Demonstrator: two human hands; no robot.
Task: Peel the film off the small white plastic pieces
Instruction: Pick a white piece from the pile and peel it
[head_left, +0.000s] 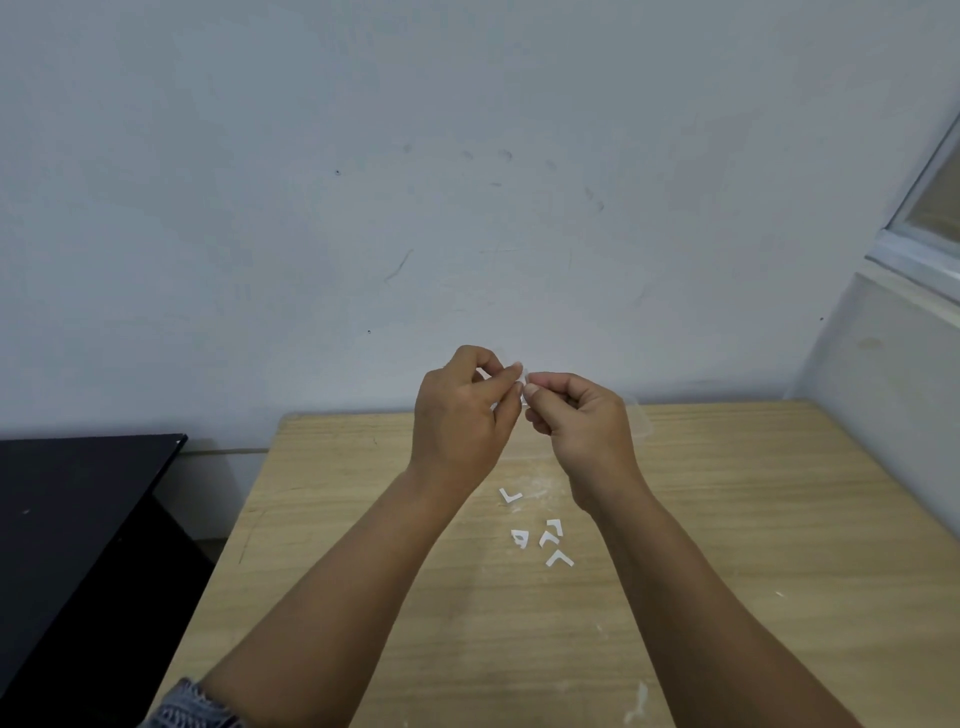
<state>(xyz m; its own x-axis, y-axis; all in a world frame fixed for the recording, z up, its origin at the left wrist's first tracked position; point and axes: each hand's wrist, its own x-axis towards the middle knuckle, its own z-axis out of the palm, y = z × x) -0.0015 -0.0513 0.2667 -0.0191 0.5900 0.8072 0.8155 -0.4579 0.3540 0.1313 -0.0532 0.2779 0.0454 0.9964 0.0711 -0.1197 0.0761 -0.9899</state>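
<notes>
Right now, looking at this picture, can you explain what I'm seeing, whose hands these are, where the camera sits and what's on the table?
There is no machine here, just a person working with bare hands. The single picture comes from a camera worn on their head, looking forward and down, so the arms reach in from the bottom. The left hand and right hand meet in the air above a wooden table, their fingertips pinching one small white plastic piece between them, apparently to peel its film. More white angled pieces lie loose on the table below the hands. A black surface stands to the left, and a pale wall is behind.
</notes>
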